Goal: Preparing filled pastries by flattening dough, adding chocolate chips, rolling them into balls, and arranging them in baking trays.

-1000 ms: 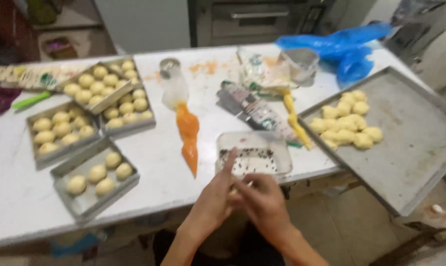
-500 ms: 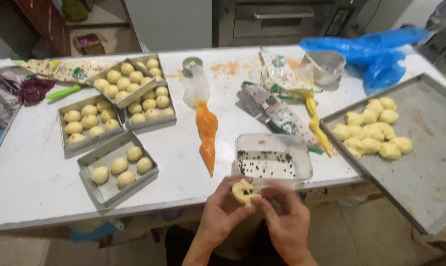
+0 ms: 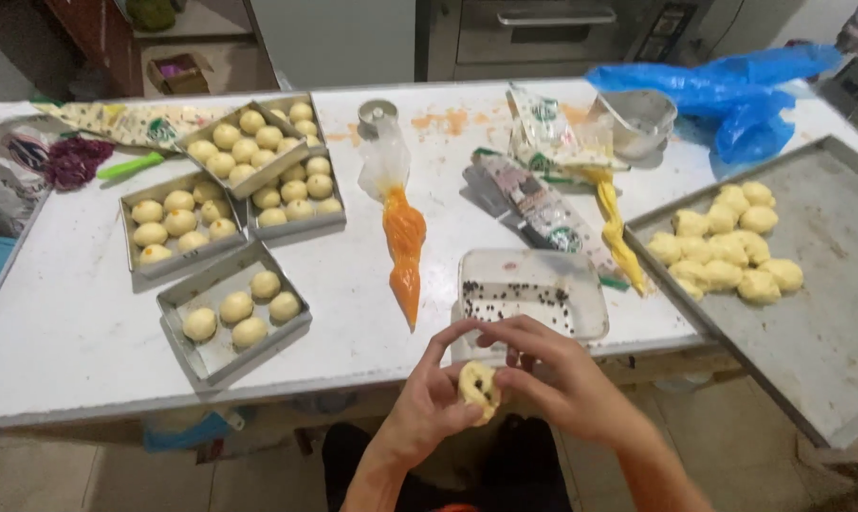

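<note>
Dough piece with dark filling sits pinched between my left hand and right hand, both grasping it just off the table's near edge, below the clear filling tub; wrapping step, seam needs closing next.

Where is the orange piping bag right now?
In the head view, the orange piping bag lies mid-table, between the stacked trays of dough balls and the clear container.
</note>
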